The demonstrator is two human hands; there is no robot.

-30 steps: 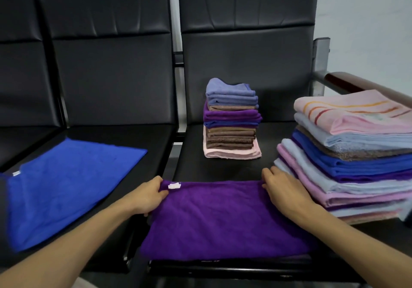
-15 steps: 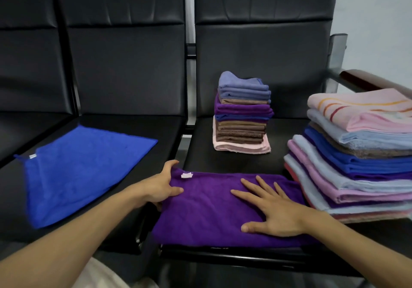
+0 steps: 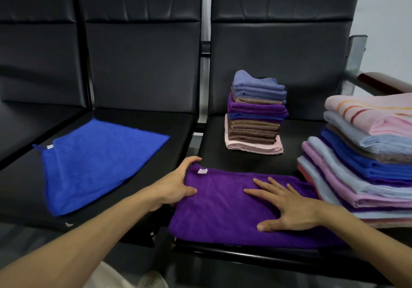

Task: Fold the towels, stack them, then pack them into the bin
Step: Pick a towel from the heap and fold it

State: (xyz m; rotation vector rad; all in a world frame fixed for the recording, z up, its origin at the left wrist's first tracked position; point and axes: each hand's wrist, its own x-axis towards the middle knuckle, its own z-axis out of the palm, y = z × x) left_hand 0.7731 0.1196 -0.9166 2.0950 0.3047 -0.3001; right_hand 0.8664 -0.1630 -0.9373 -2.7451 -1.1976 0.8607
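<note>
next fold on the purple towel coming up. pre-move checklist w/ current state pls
1. The purple towel lies flat on the seat: ok.
2. The left hand grips its left edge: ok.
3. The right hand lies flat on top, fingers spread: ok.
4. Edges of the lower layers aligned: cannot tell, hidden underneath.
5. The folded stack behind stands upright: ok.
6. The bin within reach: cannot tell, none in view.

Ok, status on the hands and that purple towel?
Left hand grips purple towel, left edge. Right hand flat on top. Folded stack behind, apart from it. Nothing in the way.
</note>
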